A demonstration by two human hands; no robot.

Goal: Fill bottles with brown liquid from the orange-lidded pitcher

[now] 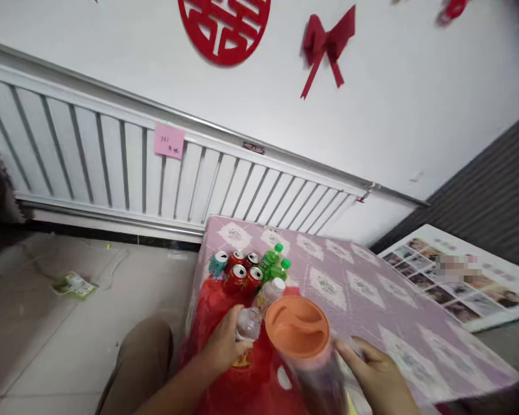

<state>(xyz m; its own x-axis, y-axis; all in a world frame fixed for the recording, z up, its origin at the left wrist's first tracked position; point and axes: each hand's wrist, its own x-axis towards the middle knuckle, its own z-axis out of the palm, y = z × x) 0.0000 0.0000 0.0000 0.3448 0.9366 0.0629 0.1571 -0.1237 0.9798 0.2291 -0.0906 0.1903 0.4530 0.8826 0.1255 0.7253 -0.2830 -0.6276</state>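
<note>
My left hand (225, 341) is closed around a small clear plastic bottle (249, 324), partly hidden by the fingers. With my right hand (374, 374) I grip the handle side of a clear pitcher (320, 383) with a round orange lid (298, 327). The pitcher's lower part is blurred, and it leans close to the bottle. Just beyond my left hand stands a bottle with a white cap (270, 292). Several opened drink cans (239, 279), red, dark and teal, stand grouped behind it, beside two green bottles with green caps (278, 266).
A red cloth (211, 311) covers part of the pink patterned mattress (328, 282). A white radiator (112, 155) runs along the wall behind. To the right leans a photo board (458, 276). On the floor at left are cables and a small packet (78, 285).
</note>
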